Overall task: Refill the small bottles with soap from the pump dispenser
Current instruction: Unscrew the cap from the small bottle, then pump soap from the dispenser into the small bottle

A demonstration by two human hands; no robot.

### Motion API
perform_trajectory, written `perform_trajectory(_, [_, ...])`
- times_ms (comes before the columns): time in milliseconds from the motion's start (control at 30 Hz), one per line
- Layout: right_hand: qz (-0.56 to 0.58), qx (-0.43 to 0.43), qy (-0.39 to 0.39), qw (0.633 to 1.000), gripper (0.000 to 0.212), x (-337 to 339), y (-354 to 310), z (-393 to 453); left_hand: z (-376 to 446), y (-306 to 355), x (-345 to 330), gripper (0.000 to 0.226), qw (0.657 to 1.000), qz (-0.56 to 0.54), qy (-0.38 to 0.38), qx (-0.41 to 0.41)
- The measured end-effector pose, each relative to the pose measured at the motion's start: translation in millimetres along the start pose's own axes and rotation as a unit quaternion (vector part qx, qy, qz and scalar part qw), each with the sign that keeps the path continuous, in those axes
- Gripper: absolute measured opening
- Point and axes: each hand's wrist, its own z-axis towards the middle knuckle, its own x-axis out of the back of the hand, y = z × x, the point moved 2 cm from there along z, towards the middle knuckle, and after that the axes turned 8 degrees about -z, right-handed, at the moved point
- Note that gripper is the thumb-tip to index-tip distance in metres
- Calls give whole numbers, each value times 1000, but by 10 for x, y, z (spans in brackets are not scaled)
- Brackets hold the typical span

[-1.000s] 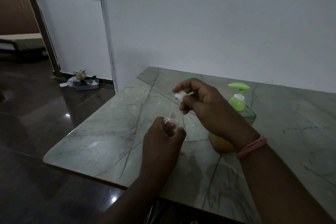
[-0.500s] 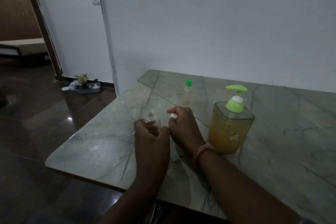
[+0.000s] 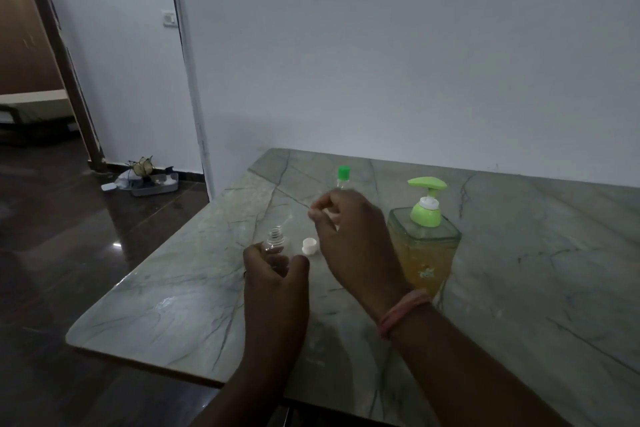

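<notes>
My left hand [image 3: 275,282] grips a small clear bottle [image 3: 275,242] with its threaded neck uncapped, held upright over the marble table [image 3: 166,305]. Its white cap [image 3: 309,246] lies on the table just right of the bottle. My right hand [image 3: 349,239] hovers above and right of the cap, fingers loosely curled and holding nothing. A second small bottle with a green cap [image 3: 343,176] stands behind my right hand, its body mostly hidden. The square pump dispenser [image 3: 424,250], with amber soap and a green pump head, stands to the right.
The table's rounded front-left edge [image 3: 74,340] drops to a dark glossy floor. A white wall runs along the table's far side. A grey tray with small items [image 3: 152,180] sits on the floor by a doorway at the left.
My right hand set the white cap down on the table beside the bottle and has lifted away empty. My left hand still holds the open bottle.
</notes>
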Motion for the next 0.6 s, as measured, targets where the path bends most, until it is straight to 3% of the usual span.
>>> perform_trajectory(133, [31,46,119,991,11,838,-171,117,-27,41,-31,22,1000,-5,-20,-16])
perform_trajectory(200, [37,17,192,981,17,1140,-71,179,-46,77,-66,19,998,2,-50,-31])
perform_trajectory(267, [48,-65,223,971,29,1251,173,294,-48,105,-126,18,993,23,-103,-58])
perform_trajectory(400, [171,-285,43,942,59,974,742,438,6,234,-341,26,964,49,-233,-119])
perform_trajectory(467, [228,-306,4,924,59,852,855,424,83,350,-480,25,946,35,-296,-132])
perform_trajectory(600, [251,-273,30,928,51,798,886,489,325,418,-731,32,923,17,-357,-144])
